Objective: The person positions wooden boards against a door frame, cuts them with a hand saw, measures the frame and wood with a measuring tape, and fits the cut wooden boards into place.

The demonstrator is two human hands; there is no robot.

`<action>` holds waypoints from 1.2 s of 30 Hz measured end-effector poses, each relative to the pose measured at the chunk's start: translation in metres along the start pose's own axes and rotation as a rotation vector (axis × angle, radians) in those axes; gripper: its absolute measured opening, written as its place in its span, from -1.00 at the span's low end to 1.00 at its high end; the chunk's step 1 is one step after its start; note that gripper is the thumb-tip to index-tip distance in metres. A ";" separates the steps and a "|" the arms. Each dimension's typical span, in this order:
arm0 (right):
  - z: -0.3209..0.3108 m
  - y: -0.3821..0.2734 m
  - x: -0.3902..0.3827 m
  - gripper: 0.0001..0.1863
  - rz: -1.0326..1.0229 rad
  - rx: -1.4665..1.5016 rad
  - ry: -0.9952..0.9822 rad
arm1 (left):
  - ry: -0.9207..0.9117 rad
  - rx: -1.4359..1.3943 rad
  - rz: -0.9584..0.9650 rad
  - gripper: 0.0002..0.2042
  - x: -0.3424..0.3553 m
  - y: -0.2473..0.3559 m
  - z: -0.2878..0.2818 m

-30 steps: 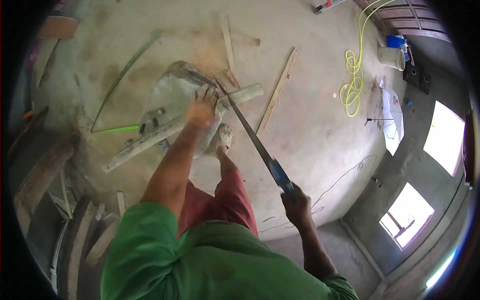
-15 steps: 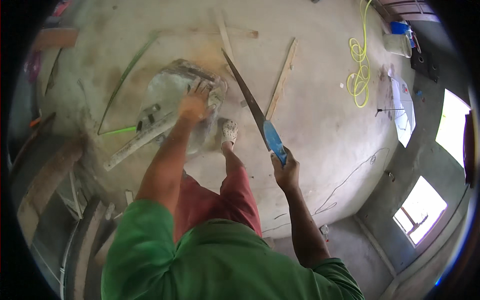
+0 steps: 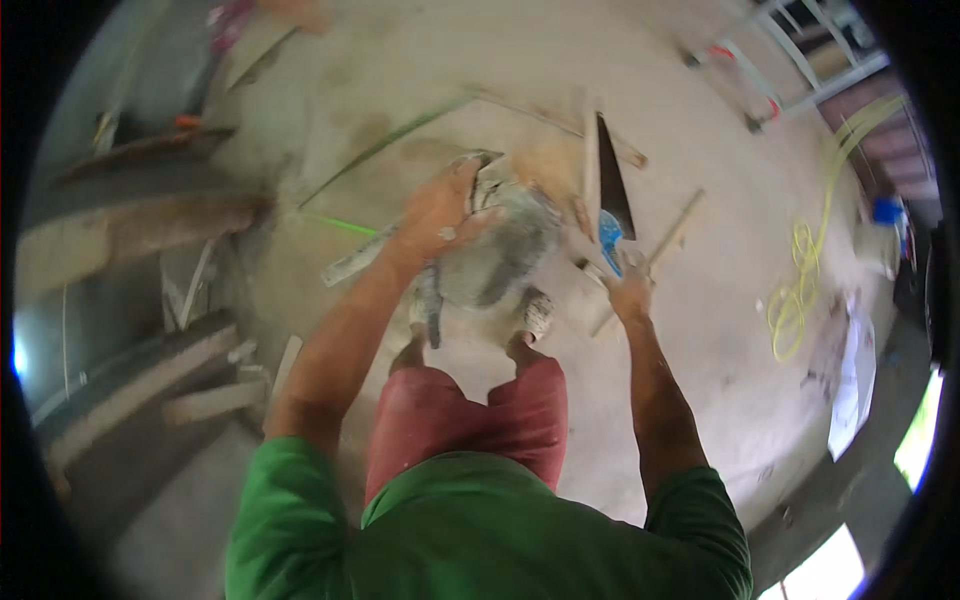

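Pale plank [image 3: 352, 265], one end showing left of the left arm. Left hand [image 3: 440, 212], arm extended forward, thumb apart, over the left part of a grey block [image 3: 510, 250]; blur leaves unclear whether its fingers grip anything. Handsaw [image 3: 614, 185], right of the block, dark blade pointing away from the person; blue handle blurred, any marking unreadable. Right hand [image 3: 630, 292], arm reaching forward, fingers wrapped round that handle. Wooden strip [image 3: 682, 230], on the floor [image 3: 720, 340], to the right.

No writing is legible; no sign or number can be read.
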State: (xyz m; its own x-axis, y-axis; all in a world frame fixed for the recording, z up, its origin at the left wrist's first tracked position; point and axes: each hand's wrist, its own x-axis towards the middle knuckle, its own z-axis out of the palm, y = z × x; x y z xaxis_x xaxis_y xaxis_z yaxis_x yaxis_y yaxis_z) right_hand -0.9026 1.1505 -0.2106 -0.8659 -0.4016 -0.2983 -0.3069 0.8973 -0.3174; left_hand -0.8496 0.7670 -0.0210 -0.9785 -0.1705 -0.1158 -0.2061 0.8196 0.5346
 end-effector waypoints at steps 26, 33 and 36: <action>-0.016 -0.712 -0.335 -0.36 -0.784 0.001 -0.524 | 1.577 -1.930 -0.279 -0.36 -0.664 -0.435 -0.297; 0.038 -0.810 -0.333 -0.31 -0.922 -0.095 -0.303 | 1.390 -2.010 -0.520 -0.34 -0.699 -0.480 -0.313; 0.053 -0.857 -0.328 -0.24 -0.973 -0.151 -0.262 | 1.437 -1.999 -0.687 -0.20 -0.707 -0.541 -0.315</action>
State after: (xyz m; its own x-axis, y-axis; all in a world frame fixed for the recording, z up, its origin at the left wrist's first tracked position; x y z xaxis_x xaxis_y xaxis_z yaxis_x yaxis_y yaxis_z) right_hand -0.3344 0.5037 0.1113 -0.1058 -0.9806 -0.1650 -0.8941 0.1664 -0.4159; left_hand -0.0478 0.2717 0.0354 -0.0847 -0.7908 -0.6062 0.6934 -0.4837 0.5341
